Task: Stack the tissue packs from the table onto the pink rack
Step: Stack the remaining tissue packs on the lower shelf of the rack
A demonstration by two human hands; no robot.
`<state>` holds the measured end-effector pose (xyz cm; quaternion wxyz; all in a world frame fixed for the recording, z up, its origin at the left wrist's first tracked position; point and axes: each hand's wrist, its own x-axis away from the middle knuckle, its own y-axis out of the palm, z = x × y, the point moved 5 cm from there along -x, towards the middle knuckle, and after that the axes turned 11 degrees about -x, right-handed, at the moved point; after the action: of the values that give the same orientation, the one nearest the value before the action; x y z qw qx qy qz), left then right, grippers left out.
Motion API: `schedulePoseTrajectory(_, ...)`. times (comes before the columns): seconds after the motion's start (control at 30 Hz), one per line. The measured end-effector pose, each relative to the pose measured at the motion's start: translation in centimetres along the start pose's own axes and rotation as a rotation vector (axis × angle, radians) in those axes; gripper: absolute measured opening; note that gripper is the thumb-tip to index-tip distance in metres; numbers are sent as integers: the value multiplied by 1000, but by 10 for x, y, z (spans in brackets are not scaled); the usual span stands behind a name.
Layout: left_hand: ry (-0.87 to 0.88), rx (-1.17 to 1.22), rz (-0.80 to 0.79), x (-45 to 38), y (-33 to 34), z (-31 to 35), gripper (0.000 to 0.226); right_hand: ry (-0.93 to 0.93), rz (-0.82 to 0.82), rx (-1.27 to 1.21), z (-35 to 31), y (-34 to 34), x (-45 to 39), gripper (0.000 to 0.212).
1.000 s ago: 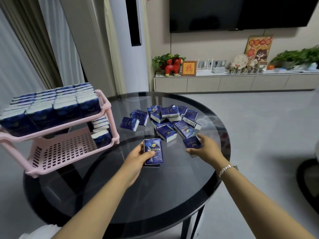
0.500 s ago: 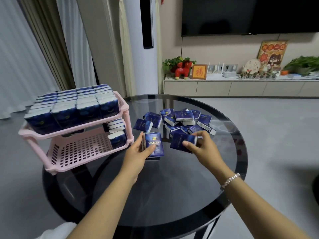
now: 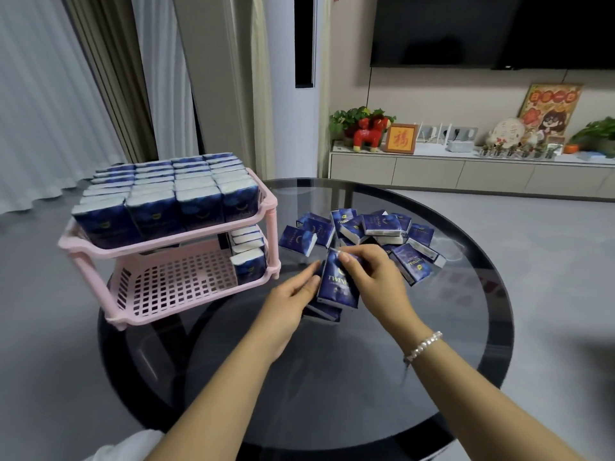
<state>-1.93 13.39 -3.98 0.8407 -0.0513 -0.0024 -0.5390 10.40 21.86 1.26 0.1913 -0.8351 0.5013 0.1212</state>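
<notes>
A two-tier pink rack [image 3: 186, 304] stands on the left of the round black glass table [image 3: 349, 387]. Its top shelf is full of upright blue tissue packs [image 3: 166, 197]; its lower shelf holds a short row of packs [image 3: 249, 257] at the right end. Several loose blue packs [image 3: 382, 227] lie in a heap on the table. My right hand [image 3: 376, 281] pinches one blue pack [image 3: 337, 284] by its top and holds it over a small stack of packs [image 3: 321, 311]. My left hand [image 3: 293, 296] holds that stack from the left, fingers against its side.
A TV cabinet [image 3: 466, 171] with plants, a red horse figure and a framed picture runs along the far wall under a dark screen. Curtains hang at the back left. Grey floor surrounds the table.
My right hand picked a pack from the heap and brought it left onto the stack that my left hand holds. The view has shifted left and closer to the rack.
</notes>
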Motion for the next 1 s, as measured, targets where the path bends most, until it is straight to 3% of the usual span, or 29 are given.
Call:
schedulePoseTrajectory(0.07, 2, 74, 10, 1, 2, 3, 40, -41, 14, 74, 3, 8, -1, 10)
schedulePoseTrajectory(0.17, 1, 80, -10, 3, 0, 2, 81, -56, -17, 75, 4, 19, 0, 8)
schedulePoseTrajectory(0.27, -14, 5, 37, 4, -9, -1, 96, 7, -75, 50, 7, 25, 0, 24)
schedulePoseTrajectory(0.3, -40, 33, 46, 5, -14, -2, 93, 108, -122, -32, 11, 27, 1, 33)
schedulePoseTrajectory(0.37, -37, 115, 42, 7, -21, 2, 63, 369, -269, -309, 20, 35, 5, 53)
schedulePoseTrajectory(0.43, -18, 113, 5, 10, -27, 7, 48, 469, -421, -475, 26, 42, 12, 55)
schedulePoseTrajectory(0.53, -1, -82, -72, 19, -40, 8, 57, 369, -534, -466, 24, 50, 14, 39)
schedulePoseTrajectory(0.63, -60, -404, -147, 32, -51, 6, 86, 367, -581, -465, 26, 56, 15, 51)
schedulePoseTrajectory(0.73, -89, -776, -191, 46, -55, 1, 90, 316, -667, -323, 30, 65, 22, 63)
schedulePoseTrajectory(1.0, -123, -870, -218, 47, -54, -11, 83, 360, -716, -292, 32, 63, 30, 66)
